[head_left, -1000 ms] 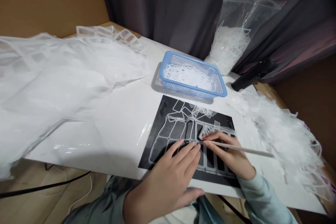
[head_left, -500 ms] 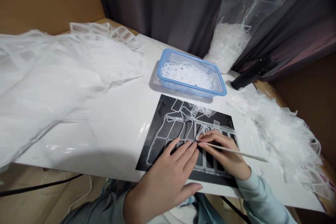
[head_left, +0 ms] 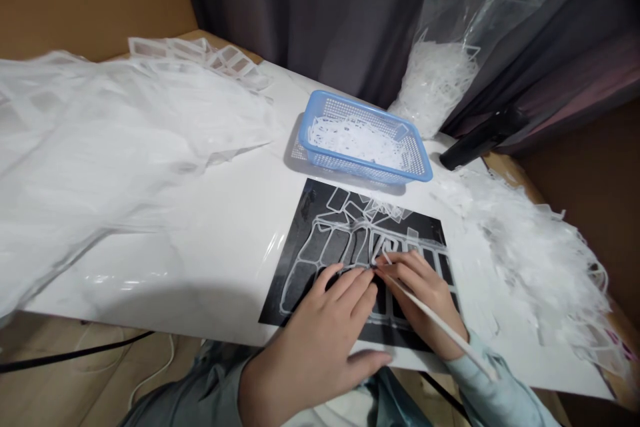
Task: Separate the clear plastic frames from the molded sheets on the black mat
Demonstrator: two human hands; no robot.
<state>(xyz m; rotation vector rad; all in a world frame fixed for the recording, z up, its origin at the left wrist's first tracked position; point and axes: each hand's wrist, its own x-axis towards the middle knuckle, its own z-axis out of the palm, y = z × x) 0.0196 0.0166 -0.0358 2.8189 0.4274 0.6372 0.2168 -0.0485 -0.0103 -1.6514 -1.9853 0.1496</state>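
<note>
A translucent sheet of joined rectangular frames (head_left: pixel 320 245) lies on a black mat (head_left: pixel 295 283). My left hand (head_left: pixel 325 330) rests flat across the sheet's lower middle, fingers stretched out. Close beside its fingertips, my right hand (head_left: pixel 420 300) pinches a thin white stick (head_left: pixel 445 325). The tip of the stick is hidden by the fingers, which touch the sheet near a few bent strips (head_left: pixel 385 245). Small loose rectangular frames (head_left: pixel 383 210) are heaped on the mat's far part. Both hands cover some of the sheet.
Behind the mat stands a blue basket (head_left: pixel 367 170) holding small white pieces. A clear zip bag (head_left: pixel 437 83) of similar pieces leans on the curtain, near a black cylinder (head_left: pixel 475 139). Translucent sheets (head_left: pixel 115 133) pile up at left, white scraps (head_left: pixel 540 273) at right.
My right hand has turned slightly, so the stick's rear end has swung down toward my sleeve. My left hand stays nearly in place on the sheet.
</note>
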